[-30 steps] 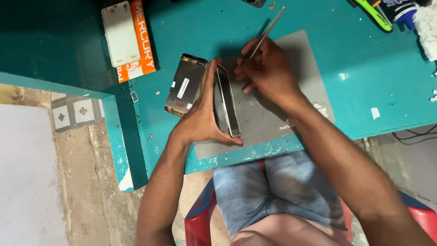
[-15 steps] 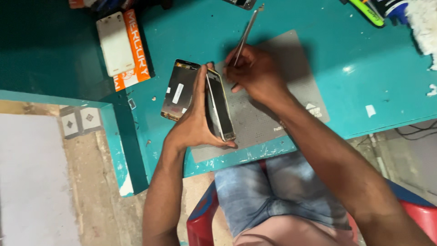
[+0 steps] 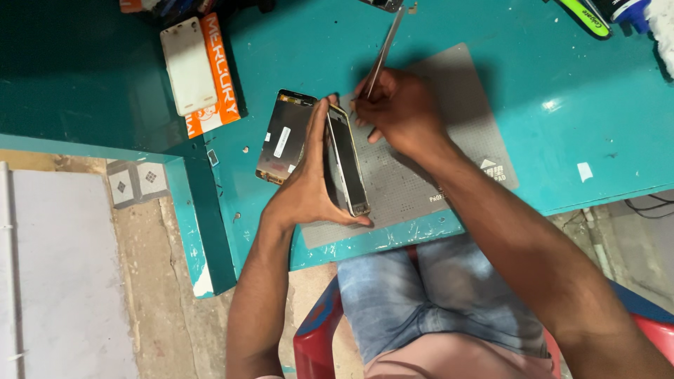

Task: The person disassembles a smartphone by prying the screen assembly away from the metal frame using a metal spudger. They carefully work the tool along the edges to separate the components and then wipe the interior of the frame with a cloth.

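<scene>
Now, left of centre, we keep our left hand (image 3: 309, 193) clamped on the phone (image 3: 345, 161), propped on edge beside its separated panel (image 3: 284, 137). Our right hand (image 3: 400, 109) pinches the metal tool (image 3: 385, 45); better to ease its tip gently along the seam.

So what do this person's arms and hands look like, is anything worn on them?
Both are bare: the left hand and right hand wear no gloves, rings or watch, and no sleeves cover the forearms. Lower down, blue denim shorts and a pale pink shirt hem show.
</scene>
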